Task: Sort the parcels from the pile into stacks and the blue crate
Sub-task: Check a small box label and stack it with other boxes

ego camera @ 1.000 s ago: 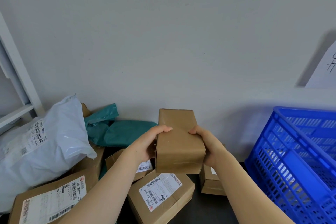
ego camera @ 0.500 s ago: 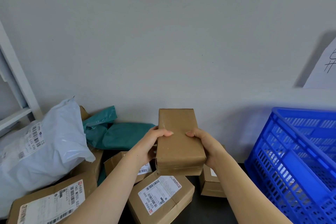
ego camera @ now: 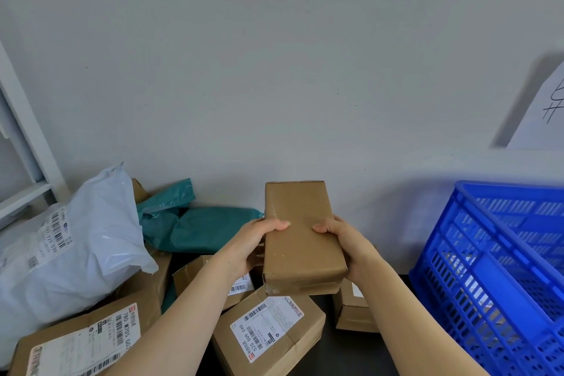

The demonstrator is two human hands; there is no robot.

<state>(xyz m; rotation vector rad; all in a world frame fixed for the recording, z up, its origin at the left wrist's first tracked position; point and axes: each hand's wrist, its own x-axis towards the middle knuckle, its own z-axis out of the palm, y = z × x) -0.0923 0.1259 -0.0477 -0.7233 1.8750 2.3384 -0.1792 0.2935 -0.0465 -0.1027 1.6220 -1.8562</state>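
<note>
A pale grey wall [ego camera: 274, 70] fills most of the view, with a white sheet of paper [ego camera: 543, 113] bearing dark handwriting at its right edge and a white metal frame [ego camera: 27, 143] at its left edge. At the right stands the blue plastic lattice crate [ego camera: 476, 284], set on a dark surface [ego camera: 351, 354] and well apart from the pile. On the left of the pile slumps a big white plastic mailer bag [ego camera: 85, 253] with a barcode label, lying over a wide flat brown cardboard box [ego camera: 76, 342] whose label faces up. Behind them, against the wall, lie crumpled teal plastic mailer bags [ego camera: 201, 229]

The plain brown taped cardboard box [ego camera: 302, 247] is held up in the middle, above the pile and touching none of it, its long side running away from the person and its top face unlabelled. Below it sits a brown cardboard box with a white barcode label [ego camera: 268, 333], tilted. A smaller brown box [ego camera: 195, 275] lies partly hidden behind the left forearm, and another small brown box [ego camera: 351, 311] stands just beside the right wrist

The left hand [ego camera: 247, 247] grips the held box's left side, and the right hand [ego camera: 348, 241] grips its right side. On both, the fingers [ego camera: 277, 224] are clamped on the box, thumbs pressed on the top face and the rest curled underneath out of sight
</note>
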